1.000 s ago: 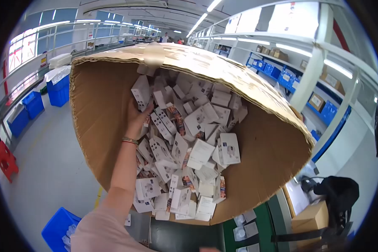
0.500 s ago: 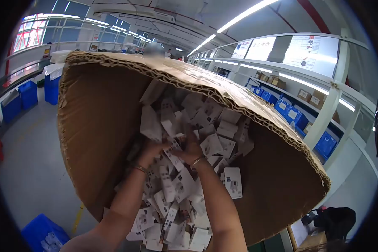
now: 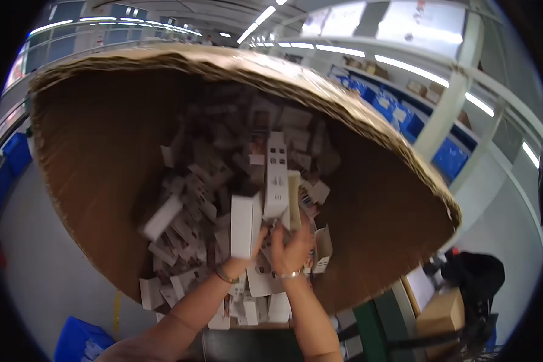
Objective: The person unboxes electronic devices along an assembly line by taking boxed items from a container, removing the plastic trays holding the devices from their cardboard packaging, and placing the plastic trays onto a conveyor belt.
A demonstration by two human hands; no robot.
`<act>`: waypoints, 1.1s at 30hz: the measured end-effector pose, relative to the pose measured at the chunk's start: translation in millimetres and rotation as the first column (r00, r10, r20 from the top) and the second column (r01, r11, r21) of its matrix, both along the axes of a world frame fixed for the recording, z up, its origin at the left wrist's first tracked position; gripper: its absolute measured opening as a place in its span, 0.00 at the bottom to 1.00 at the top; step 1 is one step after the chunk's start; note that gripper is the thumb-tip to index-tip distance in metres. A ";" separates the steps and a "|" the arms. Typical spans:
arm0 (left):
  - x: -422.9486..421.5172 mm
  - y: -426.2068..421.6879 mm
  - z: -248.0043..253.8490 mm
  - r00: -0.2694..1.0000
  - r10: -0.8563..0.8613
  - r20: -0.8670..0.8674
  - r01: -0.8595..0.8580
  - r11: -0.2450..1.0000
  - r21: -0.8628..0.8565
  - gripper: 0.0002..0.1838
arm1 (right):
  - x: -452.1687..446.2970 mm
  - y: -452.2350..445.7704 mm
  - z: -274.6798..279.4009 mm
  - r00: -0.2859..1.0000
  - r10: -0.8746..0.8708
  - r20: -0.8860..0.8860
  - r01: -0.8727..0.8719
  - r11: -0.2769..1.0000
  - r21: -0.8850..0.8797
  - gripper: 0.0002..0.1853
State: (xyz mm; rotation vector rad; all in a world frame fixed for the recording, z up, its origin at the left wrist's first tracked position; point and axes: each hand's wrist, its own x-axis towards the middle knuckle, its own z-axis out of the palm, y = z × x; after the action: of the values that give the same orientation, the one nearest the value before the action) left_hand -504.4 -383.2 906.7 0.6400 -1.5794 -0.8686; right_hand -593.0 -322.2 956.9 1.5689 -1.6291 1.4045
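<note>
A large cardboard carton [image 3: 398,241] lies open toward me, filled with many small white printed boxes [image 3: 190,232]. Both my hands are inside it, close together near the middle. My left hand [image 3: 247,256] is behind a white box [image 3: 242,226] and touches it; its fingers are largely hidden. Just to the right, my right hand [image 3: 292,247] has its fingers spread beside several boxes. A tall white box [image 3: 276,175] stands upright above both hands, its lower end near my fingers. Some boxes are blurred by motion.
A blue bin [image 3: 81,339] stands at the lower left. Blue bins [image 3: 449,158] and small cartons line the shelf at the right, behind a white post [image 3: 446,102]. At the lower right are a brown box [image 3: 443,314] and a black item [image 3: 479,274].
My right hand came into the carton beside my left. Both hands have since moved lower and toward me, with boxes shifted around them. The carton's opening looks wider and its boxes are rearranged.
</note>
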 end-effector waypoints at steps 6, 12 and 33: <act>12.0 158.2 -68.5 0.924 -0.382 0.018 0.383 0.923 -0.049 0.25 | 12.7 200.3 -88.6 0.950 -0.177 0.257 0.163 0.984 0.075 0.21; 6.0 262.0 -141.2 0.686 -0.669 0.286 0.707 0.706 -0.042 0.38 | 8.2 393.0 -152.9 0.835 -0.493 0.244 0.381 0.838 0.392 0.16; 179.7 117.9 -233.4 0.927 0.166 0.337 -0.277 0.909 0.313 0.55 | -6.0 21.3 -131.7 0.977 0.188 0.101 -0.199 0.632 0.749 0.38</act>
State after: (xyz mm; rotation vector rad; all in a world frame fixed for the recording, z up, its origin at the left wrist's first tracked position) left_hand -324.6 -265.3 673.3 1.2432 -1.5874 -0.9202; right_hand -599.0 -300.9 825.2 2.2424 -2.2890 0.8139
